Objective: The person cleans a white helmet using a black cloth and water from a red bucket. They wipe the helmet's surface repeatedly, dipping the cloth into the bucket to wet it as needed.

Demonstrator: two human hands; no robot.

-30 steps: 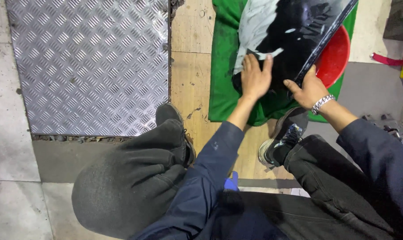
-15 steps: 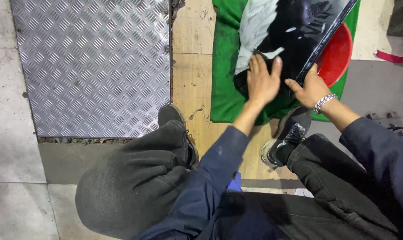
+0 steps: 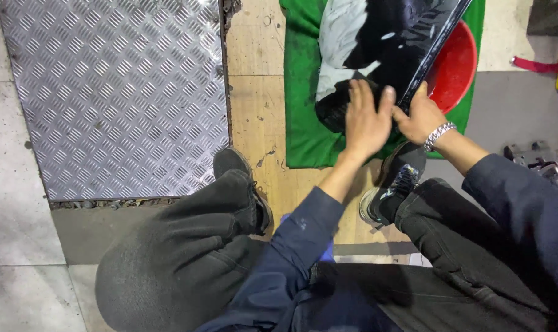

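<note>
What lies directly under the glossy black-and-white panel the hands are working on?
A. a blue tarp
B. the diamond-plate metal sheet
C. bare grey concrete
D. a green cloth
D: the panel rests on a green cloth spread over the wooden floor, with the left hand flat on it.

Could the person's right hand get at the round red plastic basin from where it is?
Probably yes. The right hand grips the edge of the glossy black panel, and the round red plastic basin sits just beyond it. The panel covers part of the basin, but its right side lies open.
</note>
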